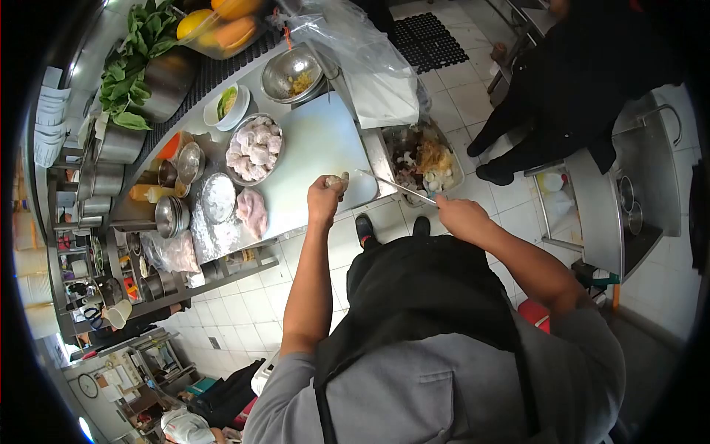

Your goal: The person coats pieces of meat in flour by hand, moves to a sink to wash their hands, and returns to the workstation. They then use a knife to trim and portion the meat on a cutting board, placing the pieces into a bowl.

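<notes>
My left hand point(324, 198) is closed around a small pale piece point(336, 183) above the near edge of the white cutting board point(314, 144). In my right hand point(460, 216) is the handle of a long, thin metal tool point(403, 187), whose tip points left toward the piece. The tool's exact kind is hard to tell. A metal bowl of pale floured pieces point(255, 148) stands at the board's left side. Farther left are a bowl of white powder point(219, 197) and a raw pink piece of meat point(252, 212) on the floured counter.
Beyond the board stand stacked steel bowls point(291, 74) and a plastic bag point(362, 52). A bin of food scraps point(423, 159) sits right of the board. A person in dark clothes point(584, 81) stands at upper right; another point(185, 427) is at lower left.
</notes>
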A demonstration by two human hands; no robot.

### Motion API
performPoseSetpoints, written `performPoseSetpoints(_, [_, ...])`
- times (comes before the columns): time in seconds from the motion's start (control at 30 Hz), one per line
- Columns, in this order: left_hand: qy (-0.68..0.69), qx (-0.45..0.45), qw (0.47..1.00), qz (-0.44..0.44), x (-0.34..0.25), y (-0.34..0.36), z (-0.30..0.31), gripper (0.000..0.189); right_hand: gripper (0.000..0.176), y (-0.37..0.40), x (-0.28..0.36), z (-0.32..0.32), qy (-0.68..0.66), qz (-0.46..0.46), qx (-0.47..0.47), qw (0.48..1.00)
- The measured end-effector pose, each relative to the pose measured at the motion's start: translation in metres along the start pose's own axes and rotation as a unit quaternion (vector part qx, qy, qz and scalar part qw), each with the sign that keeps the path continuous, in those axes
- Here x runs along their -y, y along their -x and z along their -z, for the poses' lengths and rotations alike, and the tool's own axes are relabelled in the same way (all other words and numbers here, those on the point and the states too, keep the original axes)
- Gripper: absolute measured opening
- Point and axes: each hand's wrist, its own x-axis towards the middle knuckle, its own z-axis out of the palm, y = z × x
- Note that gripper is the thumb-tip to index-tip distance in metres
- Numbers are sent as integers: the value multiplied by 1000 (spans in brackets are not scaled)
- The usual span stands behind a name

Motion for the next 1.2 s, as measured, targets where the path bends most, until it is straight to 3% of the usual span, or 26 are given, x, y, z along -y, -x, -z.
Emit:
performPoseSetpoints(0.07, [31, 22, 999, -21, -14, 12, 0, 25, 22, 13, -13, 1, -9, 17, -4, 1000])
performPoseSetpoints(0.17, [81, 62, 994, -26, -20, 16, -3, 30, 26, 25, -40, -14, -107, -112, -44, 987])
performPoseSetpoints(0.23, [138, 95, 986, -1, -20, 14, -7, 32, 27, 31, -53, -24, -100, -155, -46, 982])
performPoseSetpoints(0.3, [220, 128, 966, 46, -21, 10, -10, 34, 26, 35, -62, -32, -82, -169, -55, 981])
performPoseSetpoints(0.4, [335, 216, 916, 41, -35, 17, -12, 41, 26, 39, -65, -39, -89, -180, -72, 977])
performPoseSetpoints(0.53, [326, 271, 905, -34, -54, 25, -14, 44, 26, 45, -71, -43, -68, -176, -107, 976])
performPoseSetpoints(0.63, [317, 256, 913, -32, -75, 37, -14, 38, 26, 47, -76, -41, -71, -185, -103, 975])
performPoseSetpoints(0.73, [357, 326, 871, -90, -74, 29, -6, 36, 26, 52, -75, -36, -98, -183, -119, 971])
performPoseSetpoints(0.83, [482, 319, 813, -73, -76, 26, -9, 36, 26, 57, -72, -26, -120, -177, -126, 969])
performPoseSetpoints(0.87, [508, 365, 776, -85, -79, 27, -9, 35, 26, 58, -72, -25, -123, -170, -132, 969])
performPoseSetpoints(1.2, [465, 294, 822, -148, -87, 30, 15, 33, 27, 65, -75, -25, -135, -120, -146, 973])
